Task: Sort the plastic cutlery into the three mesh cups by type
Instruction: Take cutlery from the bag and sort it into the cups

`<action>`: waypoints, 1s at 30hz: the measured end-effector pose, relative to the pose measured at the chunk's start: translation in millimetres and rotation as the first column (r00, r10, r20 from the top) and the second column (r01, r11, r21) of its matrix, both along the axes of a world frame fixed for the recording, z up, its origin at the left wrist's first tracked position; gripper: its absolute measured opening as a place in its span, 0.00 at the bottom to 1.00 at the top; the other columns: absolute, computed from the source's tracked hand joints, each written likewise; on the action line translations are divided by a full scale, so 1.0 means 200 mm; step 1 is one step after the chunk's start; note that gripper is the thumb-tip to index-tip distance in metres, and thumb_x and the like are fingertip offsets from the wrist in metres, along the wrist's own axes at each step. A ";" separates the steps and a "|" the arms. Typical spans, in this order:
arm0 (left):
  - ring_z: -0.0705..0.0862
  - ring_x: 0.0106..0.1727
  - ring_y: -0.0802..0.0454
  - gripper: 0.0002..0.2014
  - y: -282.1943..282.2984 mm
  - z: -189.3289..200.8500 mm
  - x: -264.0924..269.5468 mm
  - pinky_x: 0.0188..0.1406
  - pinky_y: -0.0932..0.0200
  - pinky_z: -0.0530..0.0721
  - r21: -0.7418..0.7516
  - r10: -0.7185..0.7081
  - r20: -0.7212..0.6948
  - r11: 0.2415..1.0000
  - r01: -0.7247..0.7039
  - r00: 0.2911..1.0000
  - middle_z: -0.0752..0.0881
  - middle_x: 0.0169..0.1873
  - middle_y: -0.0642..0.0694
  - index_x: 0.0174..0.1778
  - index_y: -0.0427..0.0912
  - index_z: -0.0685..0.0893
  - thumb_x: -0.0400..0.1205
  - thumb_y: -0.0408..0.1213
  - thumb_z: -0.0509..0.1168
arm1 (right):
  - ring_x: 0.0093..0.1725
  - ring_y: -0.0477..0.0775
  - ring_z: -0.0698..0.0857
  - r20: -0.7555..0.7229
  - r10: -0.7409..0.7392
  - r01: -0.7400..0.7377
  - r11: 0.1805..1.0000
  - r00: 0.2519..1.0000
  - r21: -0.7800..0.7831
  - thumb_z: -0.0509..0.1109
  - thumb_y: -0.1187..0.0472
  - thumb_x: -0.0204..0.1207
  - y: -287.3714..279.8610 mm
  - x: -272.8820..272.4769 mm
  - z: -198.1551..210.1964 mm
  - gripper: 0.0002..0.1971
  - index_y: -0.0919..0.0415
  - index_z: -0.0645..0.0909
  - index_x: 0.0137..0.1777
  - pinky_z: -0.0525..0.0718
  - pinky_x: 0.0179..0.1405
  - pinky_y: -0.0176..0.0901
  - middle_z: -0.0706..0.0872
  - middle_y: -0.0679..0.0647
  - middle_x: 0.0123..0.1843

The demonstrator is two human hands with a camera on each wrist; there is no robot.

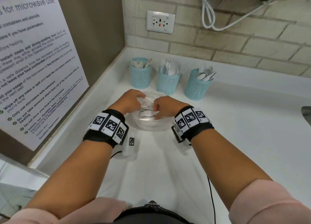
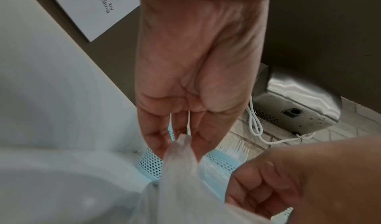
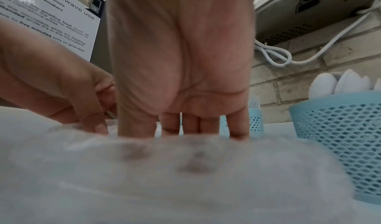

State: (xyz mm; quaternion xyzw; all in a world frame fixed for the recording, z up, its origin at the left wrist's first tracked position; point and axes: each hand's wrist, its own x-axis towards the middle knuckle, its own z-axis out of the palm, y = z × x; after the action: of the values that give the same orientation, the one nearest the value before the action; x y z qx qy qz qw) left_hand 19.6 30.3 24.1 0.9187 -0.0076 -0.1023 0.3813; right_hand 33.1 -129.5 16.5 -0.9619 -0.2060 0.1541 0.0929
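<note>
A clear plastic bag with white plastic spoons inside lies on the white counter in front of three light-blue mesh cups. My left hand pinches the bag's film at its far left; the left wrist view shows the film gathered between my fingertips. My right hand grips the bag's right side, fingers curled into the plastic. The left cup holds knives, the middle cup forks, the right cup spoons.
A side wall with a microwave-use poster stands close on the left. The tiled back wall carries a socket and a white cable. A small marker tag lies on the counter near my left wrist. A sink edge shows at far right.
</note>
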 end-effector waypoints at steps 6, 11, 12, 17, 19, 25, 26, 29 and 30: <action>0.78 0.67 0.43 0.29 0.00 -0.01 -0.01 0.59 0.60 0.76 -0.024 0.009 0.000 1.000 -0.009 1.000 0.78 0.69 0.43 0.70 0.42 0.79 0.73 0.16 0.63 | 0.60 0.55 0.79 -0.006 0.025 -0.026 0.999 1.000 -0.042 0.75 0.53 0.72 0.01 -0.02 -0.01 0.23 0.61 0.77 0.64 0.76 0.55 0.42 0.82 0.55 0.61; 0.77 0.68 0.44 0.29 0.01 -0.02 -0.01 0.60 0.60 0.75 -0.034 0.011 0.013 0.999 -0.011 1.000 0.77 0.69 0.43 0.69 0.41 0.79 0.73 0.15 0.61 | 0.58 0.58 0.81 0.015 0.071 -0.069 0.989 0.997 -0.131 0.75 0.56 0.70 0.02 -0.04 -0.01 0.22 0.60 0.80 0.64 0.81 0.56 0.47 0.84 0.56 0.60; 0.77 0.67 0.45 0.29 0.01 -0.02 -0.01 0.59 0.62 0.75 -0.031 0.007 0.016 0.999 -0.007 1.000 0.77 0.69 0.42 0.69 0.41 0.79 0.73 0.15 0.61 | 0.57 0.57 0.82 0.035 0.065 -0.060 0.990 0.997 -0.126 0.75 0.56 0.69 0.02 -0.04 -0.01 0.22 0.59 0.80 0.63 0.81 0.54 0.46 0.84 0.55 0.59; 0.78 0.66 0.45 0.28 0.01 -0.02 -0.02 0.57 0.62 0.75 -0.025 0.005 0.017 1.000 -0.004 1.000 0.78 0.68 0.43 0.68 0.41 0.80 0.74 0.16 0.62 | 0.46 0.54 0.78 0.110 0.056 -0.045 0.994 0.992 -0.099 0.72 0.59 0.71 0.02 -0.06 -0.02 0.15 0.59 0.80 0.57 0.72 0.41 0.42 0.84 0.56 0.54; 0.78 0.66 0.45 0.27 0.01 -0.02 -0.02 0.57 0.62 0.75 -0.024 0.005 0.018 1.000 -0.004 1.000 0.78 0.67 0.43 0.68 0.41 0.80 0.74 0.16 0.62 | 0.46 0.54 0.78 0.128 0.057 -0.047 0.996 0.990 -0.079 0.71 0.58 0.72 0.01 -0.06 -0.03 0.13 0.59 0.80 0.56 0.72 0.41 0.42 0.84 0.56 0.53; 0.78 0.66 0.46 0.27 0.01 -0.02 -0.01 0.60 0.63 0.74 -0.025 -0.001 0.020 1.000 0.002 1.000 0.79 0.67 0.43 0.67 0.41 0.81 0.73 0.16 0.61 | 0.53 0.57 0.82 0.139 0.069 -0.065 0.997 0.988 -0.034 0.68 0.56 0.74 -0.01 -0.06 -0.04 0.14 0.59 0.83 0.57 0.74 0.44 0.41 0.85 0.56 0.52; 0.78 0.66 0.46 0.27 0.02 -0.02 -0.01 0.60 0.63 0.74 -0.026 -0.003 0.021 1.000 0.003 1.000 0.79 0.67 0.43 0.67 0.41 0.81 0.73 0.16 0.61 | 0.52 0.58 0.82 0.142 0.074 -0.072 0.997 0.987 -0.019 0.67 0.56 0.75 -0.01 -0.06 -0.04 0.13 0.60 0.83 0.57 0.74 0.44 0.41 0.85 0.57 0.51; 0.79 0.66 0.45 0.26 0.01 -0.01 -0.01 0.62 0.60 0.75 -0.028 -0.003 0.020 1.000 0.004 1.000 0.79 0.66 0.42 0.67 0.40 0.80 0.74 0.16 0.62 | 0.52 0.59 0.82 0.144 0.076 -0.086 0.994 0.987 0.061 0.65 0.58 0.77 -0.02 -0.06 -0.06 0.14 0.59 0.79 0.61 0.74 0.44 0.43 0.85 0.58 0.51; 0.79 0.66 0.45 0.26 0.01 -0.01 -0.01 0.63 0.60 0.75 -0.030 -0.001 0.018 1.000 0.002 1.000 0.79 0.66 0.42 0.67 0.39 0.80 0.74 0.16 0.63 | 0.52 0.59 0.82 0.146 0.073 -0.085 0.994 0.987 0.074 0.64 0.59 0.77 -0.02 -0.06 -0.07 0.16 0.58 0.76 0.64 0.74 0.43 0.43 0.86 0.58 0.53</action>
State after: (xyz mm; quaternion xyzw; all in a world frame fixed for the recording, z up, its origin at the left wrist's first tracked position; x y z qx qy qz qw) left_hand 17.9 32.7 21.5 0.9137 -0.0132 -0.0940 0.3951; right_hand 20.1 -134.1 2.6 -0.9570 -0.2562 0.0800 0.1099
